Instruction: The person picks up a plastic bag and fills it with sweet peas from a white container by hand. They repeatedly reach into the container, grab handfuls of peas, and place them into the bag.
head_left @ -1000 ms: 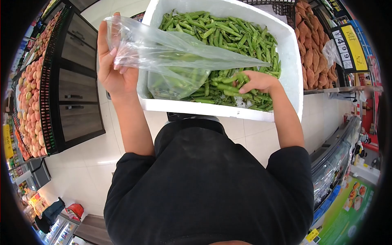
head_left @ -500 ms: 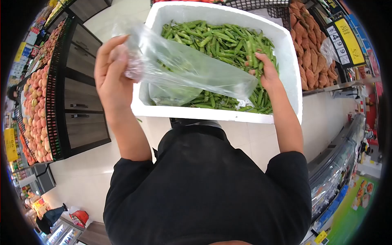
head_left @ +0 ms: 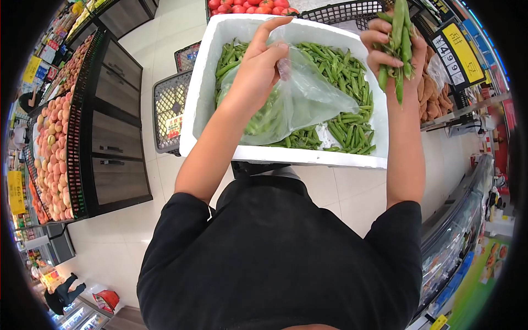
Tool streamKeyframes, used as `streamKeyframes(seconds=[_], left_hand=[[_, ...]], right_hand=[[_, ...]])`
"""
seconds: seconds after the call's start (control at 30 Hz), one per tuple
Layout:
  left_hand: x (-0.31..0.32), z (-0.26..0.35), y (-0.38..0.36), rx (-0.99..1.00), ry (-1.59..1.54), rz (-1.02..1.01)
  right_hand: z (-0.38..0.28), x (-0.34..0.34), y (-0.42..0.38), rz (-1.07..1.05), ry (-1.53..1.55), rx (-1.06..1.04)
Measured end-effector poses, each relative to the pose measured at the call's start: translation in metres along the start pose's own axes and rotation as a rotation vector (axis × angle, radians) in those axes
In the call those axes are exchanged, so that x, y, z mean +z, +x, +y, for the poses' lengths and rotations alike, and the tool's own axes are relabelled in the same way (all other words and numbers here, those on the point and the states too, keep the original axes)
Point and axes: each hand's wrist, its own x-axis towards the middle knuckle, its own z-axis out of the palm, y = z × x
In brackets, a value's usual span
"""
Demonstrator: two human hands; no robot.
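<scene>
A white foam box (head_left: 190,129) holds many green pea pods (head_left: 352,129). My left hand (head_left: 263,63) is over the box's left half, its fingers closed on the gathered top of a clear plastic bag (head_left: 319,96). Pods show through the bag's lower part, which rests on the loose pods. Raised beyond the box's right rim, my right hand (head_left: 379,47) is closed around a bunch of pea pods (head_left: 400,41), their tips sticking out above and below the fingers.
Red tomatoes (head_left: 250,6) lie behind the box. Sweet potatoes (head_left: 434,99) are at the right beside a yellow price sign (head_left: 465,49). Grey plastic crates (head_left: 170,110) stand left of the box. Farther left is a peach display (head_left: 52,159). Another person (head_left: 63,294) is at the lower left.
My right hand has lifted a bunch of pea pods out of the box, up and to the right. My left hand has moved right with the bag, which now hangs lower over the pods.
</scene>
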Motion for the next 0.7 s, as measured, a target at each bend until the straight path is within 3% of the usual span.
streamKeyframes(seconds=[0.07, 0.2, 0.27, 0.33, 0.37, 0.43, 0.53, 0.6, 0.7], left_hand=[[0.01, 0.003, -0.004, 0.059, -0.001, -0.05], [0.017, 0.028, -0.032, 0.176, 0.043, -0.012], [0.01, 0.033, -0.04, 0.242, 0.167, 0.047], [0.006, 0.036, -0.047, 0.27, 0.207, 0.064], [0.005, 0.039, -0.051, 0.251, 0.256, 0.076], [0.003, 0.041, -0.055, 0.231, 0.303, 0.087], [-0.001, 0.035, -0.054, 0.268, 0.365, 0.055], [-0.008, 0.026, -0.047, 0.308, 0.455, 0.028], [-0.016, 0.022, -0.042, 0.279, 0.519, 0.09]], right_hand=[[0.015, 0.012, 0.011, -0.1, -0.014, 0.029], [0.075, -0.009, 0.008, 0.218, -0.255, 0.14], [0.099, -0.014, -0.007, 0.25, -0.176, 0.363], [0.118, -0.013, -0.019, 0.237, -0.282, 0.584], [0.127, -0.022, -0.022, 0.229, -0.278, 0.589], [0.143, -0.034, -0.026, -0.062, -0.193, 0.756], [0.145, -0.035, -0.029, -0.054, -0.143, 0.858], [0.143, -0.037, -0.03, -0.079, -0.191, 0.869], [0.146, -0.04, -0.037, -0.12, -0.139, 0.704]])
